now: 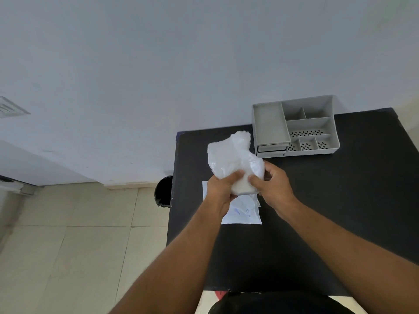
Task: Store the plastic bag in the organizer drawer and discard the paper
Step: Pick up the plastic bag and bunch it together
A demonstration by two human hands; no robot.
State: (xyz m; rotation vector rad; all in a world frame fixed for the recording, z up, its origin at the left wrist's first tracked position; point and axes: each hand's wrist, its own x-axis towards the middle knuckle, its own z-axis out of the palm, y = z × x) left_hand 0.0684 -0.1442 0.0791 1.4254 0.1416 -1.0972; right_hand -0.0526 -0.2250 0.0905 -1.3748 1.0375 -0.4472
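Observation:
A crumpled translucent white plastic bag (231,157) is held up above the black table (340,200). My left hand (221,189) grips its lower left part and my right hand (272,186) grips its lower right part. Under the hands a white sheet of paper (243,211) with faint blue print lies flat on the table, partly hidden by my left wrist. The grey organizer (294,128) with several open compartments stands at the table's far edge by the wall. Its two small drawers (271,150) at the front left look shut.
A black bin (163,191) lined with a dark bag stands on the tiled floor just left of the table. A grey wall rises behind the table. The table's left edge runs close to my left forearm.

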